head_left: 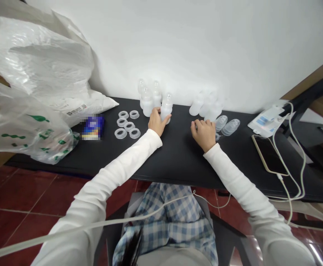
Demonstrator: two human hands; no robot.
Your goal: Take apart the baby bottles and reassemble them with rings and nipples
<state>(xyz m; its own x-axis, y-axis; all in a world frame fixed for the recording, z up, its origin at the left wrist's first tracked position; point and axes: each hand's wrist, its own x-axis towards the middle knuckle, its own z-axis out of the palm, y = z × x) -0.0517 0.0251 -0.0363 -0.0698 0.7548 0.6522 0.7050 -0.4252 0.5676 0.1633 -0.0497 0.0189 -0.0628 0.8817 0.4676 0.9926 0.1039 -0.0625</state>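
Note:
My left hand (157, 122) reaches in among a group of translucent plastic bottles (152, 98), its fingers closed against the nearest bottle (167, 107). My right hand (202, 135) rests curled on the black table top (175, 147), and its fingers hide whatever lies under them. Just beyond it stand frosted white bottles (205, 105). Two stacks of clear ribbed plastic cups (226, 127) lie by its right side. Several clear plastic rings (126, 125) lie flat to the left of my left hand.
Large white plastic bags (30, 111) slump over the table's left end beside a pixelated blue packet (92, 128). A phone (269, 155) and a white packet (266, 120) lie at the right, with pale cables trailing over the table edge. A white wall rises behind.

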